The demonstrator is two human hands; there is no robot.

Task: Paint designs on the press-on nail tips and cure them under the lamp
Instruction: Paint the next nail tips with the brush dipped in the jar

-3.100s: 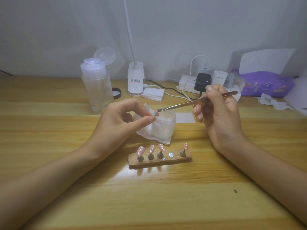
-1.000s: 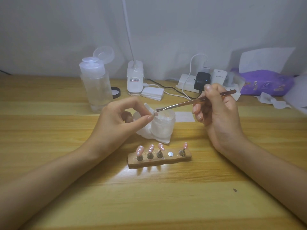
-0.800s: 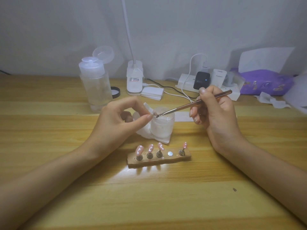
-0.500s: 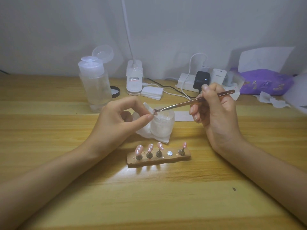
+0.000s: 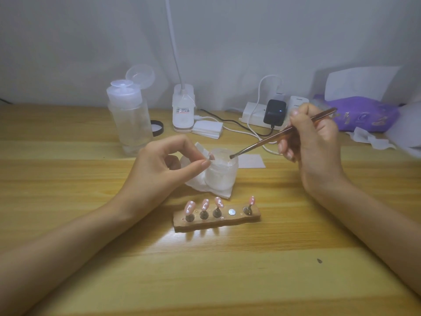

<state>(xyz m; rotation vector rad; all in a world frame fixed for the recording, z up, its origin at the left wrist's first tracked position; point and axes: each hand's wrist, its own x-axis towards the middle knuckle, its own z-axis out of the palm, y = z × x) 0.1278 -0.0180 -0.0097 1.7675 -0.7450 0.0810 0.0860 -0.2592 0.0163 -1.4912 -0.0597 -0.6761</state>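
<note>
Left hand [image 5: 159,165] pinches one nail tip [image 5: 210,158], thumb to forefinger, just beside jar [image 5: 222,172]. Right hand [image 5: 314,147] grips brush [image 5: 268,140], bristles at jar mouth. Tip likely light, slick, springy: hold edges, not painted face. Four others on holder [image 5: 216,221].

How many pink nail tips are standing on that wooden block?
4 nail tips: three side by side toward the left end of the wooden block, one near its right end. A bare metal disc sits between. The left hand pinches a small piece, possibly a fifth; unclear.
</note>
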